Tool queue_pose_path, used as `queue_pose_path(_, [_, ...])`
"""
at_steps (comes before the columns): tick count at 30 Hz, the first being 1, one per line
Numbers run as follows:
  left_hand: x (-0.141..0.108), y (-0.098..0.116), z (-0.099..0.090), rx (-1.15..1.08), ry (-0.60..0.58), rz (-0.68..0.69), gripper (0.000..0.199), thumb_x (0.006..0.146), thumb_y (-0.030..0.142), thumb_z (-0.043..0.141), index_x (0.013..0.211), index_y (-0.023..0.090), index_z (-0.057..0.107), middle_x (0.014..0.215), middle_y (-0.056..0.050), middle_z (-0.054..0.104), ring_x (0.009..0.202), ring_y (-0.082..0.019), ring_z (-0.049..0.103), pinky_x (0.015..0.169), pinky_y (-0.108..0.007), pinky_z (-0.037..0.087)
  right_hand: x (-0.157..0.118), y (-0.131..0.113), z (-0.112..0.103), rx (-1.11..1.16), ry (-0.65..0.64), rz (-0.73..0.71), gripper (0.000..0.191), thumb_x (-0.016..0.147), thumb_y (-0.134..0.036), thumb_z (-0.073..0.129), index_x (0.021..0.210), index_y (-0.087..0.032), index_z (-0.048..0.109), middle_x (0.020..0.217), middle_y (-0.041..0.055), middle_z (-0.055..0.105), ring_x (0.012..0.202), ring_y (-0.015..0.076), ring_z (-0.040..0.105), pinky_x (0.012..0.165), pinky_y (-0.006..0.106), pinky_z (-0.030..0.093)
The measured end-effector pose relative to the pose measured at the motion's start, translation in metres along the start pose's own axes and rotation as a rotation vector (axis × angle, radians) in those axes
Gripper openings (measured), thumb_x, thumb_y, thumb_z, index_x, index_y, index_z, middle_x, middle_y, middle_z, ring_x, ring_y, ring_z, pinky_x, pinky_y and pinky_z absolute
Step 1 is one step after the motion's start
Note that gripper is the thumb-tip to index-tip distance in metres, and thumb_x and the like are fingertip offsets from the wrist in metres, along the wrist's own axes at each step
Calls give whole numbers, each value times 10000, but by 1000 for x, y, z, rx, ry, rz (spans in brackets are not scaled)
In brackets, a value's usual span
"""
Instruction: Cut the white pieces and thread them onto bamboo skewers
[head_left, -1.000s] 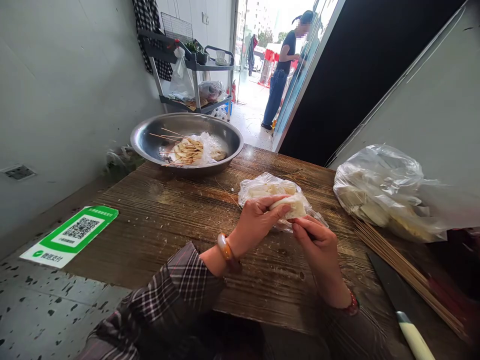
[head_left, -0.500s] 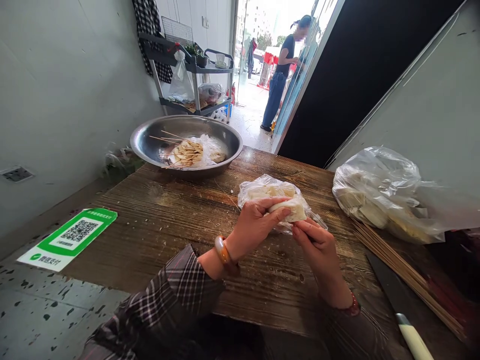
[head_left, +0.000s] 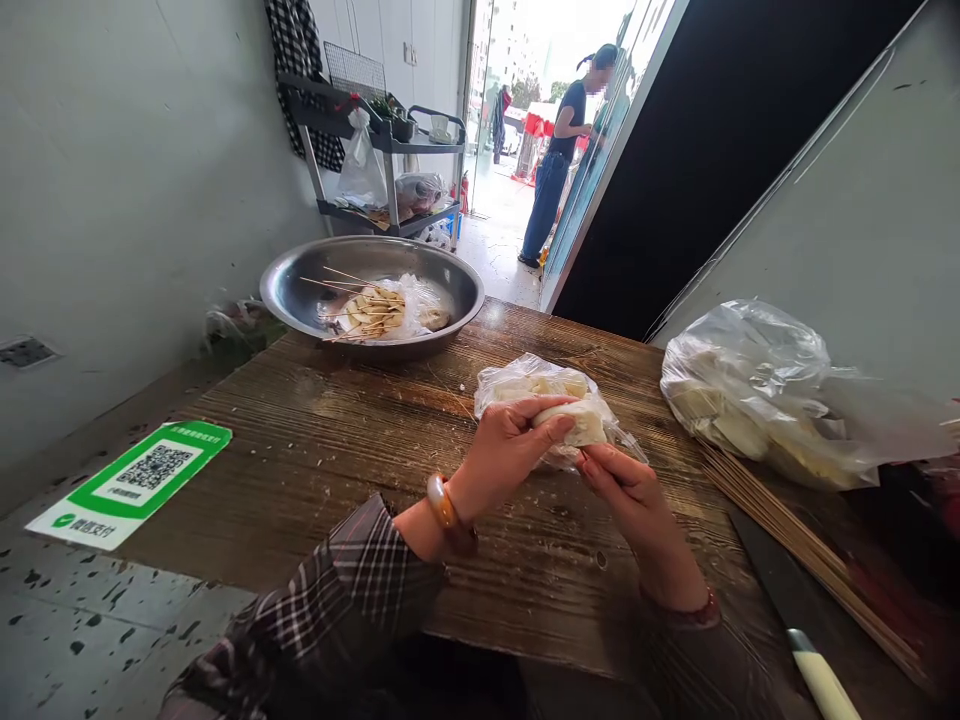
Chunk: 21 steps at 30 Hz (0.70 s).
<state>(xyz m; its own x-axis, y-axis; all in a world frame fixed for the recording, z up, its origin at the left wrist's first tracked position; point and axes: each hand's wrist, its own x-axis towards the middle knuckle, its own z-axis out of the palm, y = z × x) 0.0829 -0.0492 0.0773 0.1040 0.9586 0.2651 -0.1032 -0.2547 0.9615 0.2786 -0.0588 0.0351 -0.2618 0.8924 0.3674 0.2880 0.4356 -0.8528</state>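
Lying at the left of the wooden table [head_left: 300, 450], a green-and-white QR code sign [head_left: 131, 485] hangs slightly past its edge. Next comes a stainless-steel basin [head_left: 296, 290] with skewered pale slices [head_left: 375, 310] resting on crumpled plastic, and behind it a utility cart [head_left: 394, 140]. The left hand [head_left: 517, 440], wearing an amber bangle [head_left: 441, 503], grips a white food piece [head_left: 589, 428] between thumb and fingers, just above an opened clear plastic bag [head_left: 495, 385] of similar pieces. Beyond, a person [head_left: 551, 180] stands by the glass door. The right hand [head_left: 626, 490] is closed, thumb and forefinger pinched at the piece's lower right end; whether something thin sits between them cannot be told. Farther right are a bulging clear bag [head_left: 742, 380], a pale-handled knife [head_left: 772, 570] and, alongside it, a bundle of wooden skewers [head_left: 810, 560].
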Motion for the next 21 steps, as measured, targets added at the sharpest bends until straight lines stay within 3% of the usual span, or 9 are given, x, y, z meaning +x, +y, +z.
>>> queue_pose_path(6, [-1,-1,0,22,-33,31,389,848,436,716,1106,154,787,1118,-98,783,1048,-253,720,948,-346,556,1,7,-6,-21,33,-43,171,898,-341,675,900,-238,811,796,31,703,702,164,617,613,294,532])
queue_pose_path(10, [-1,-3,2,-24,-62,1,405,857,451,706,1119,152,783,1085,-91,790,998,-251,724,878,-334,572,1,9,-5,-21,102,-47,142,869,-317,698,895,-248,820,801,33,705,664,162,607,567,296,508])
queue_pose_path(16, [-1,-4,4,-12,-62,16,366,858,422,712,1078,141,796,1034,-89,795,951,-228,710,873,-321,560,4,-3,-1,-22,125,-112,145,870,-268,684,775,-237,788,747,21,686,667,157,612,582,281,499])
queue_pose_path(21, [-2,-4,5,-9,-68,6,368,866,424,702,1065,130,799,982,-87,792,887,-210,691,833,-315,550,5,-9,2,-64,153,-85,191,875,-297,682,712,-222,746,682,7,631,632,149,571,570,277,472])
